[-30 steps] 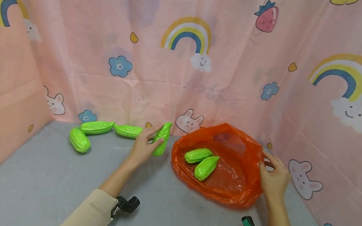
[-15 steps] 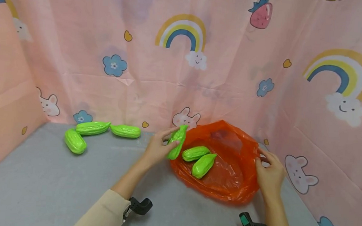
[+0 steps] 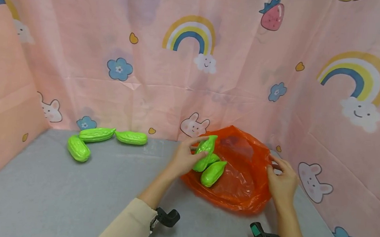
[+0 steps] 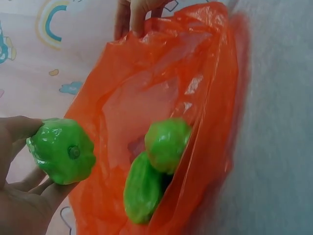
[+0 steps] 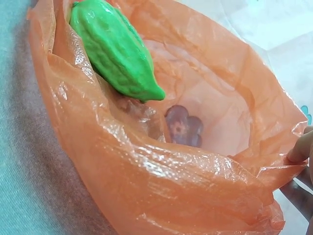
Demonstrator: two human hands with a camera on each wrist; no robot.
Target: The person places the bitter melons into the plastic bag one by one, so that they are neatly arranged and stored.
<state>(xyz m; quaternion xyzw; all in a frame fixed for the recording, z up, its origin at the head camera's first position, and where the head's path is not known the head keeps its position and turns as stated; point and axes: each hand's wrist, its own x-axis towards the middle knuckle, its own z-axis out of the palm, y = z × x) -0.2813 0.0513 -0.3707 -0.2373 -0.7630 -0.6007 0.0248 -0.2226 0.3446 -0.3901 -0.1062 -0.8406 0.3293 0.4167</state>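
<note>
My left hand (image 3: 182, 159) grips a bright green bitter melon (image 3: 203, 161) between thumb and fingers, its pointed tip upward. It is over the left part of an orange-red plastic bag (image 3: 246, 160), whose mouth gapes wide. Inside the bag lie two more bitter melons; the front one (image 3: 213, 174) shows well, while the other (image 3: 214, 158) is partly hidden behind the held one. In the left wrist view, the held melon's blunt stem end (image 4: 73, 152) faces the camera. My right hand (image 3: 284, 182) pinches the bag's right rim between thumb and fingers.
Three more bitter melons lie at the back left of the grey table (image 3: 57, 197): one angled at the front (image 3: 78, 148), one behind it (image 3: 97, 135) and one to its right (image 3: 131, 137). A pink printed curtain (image 3: 90, 47) rises behind and at both sides.
My left hand has carried the bitter melon rightward, from the table left of the bag to over its mouth. The right hand keeps its hold on the rim. The head view has shifted slightly.
</note>
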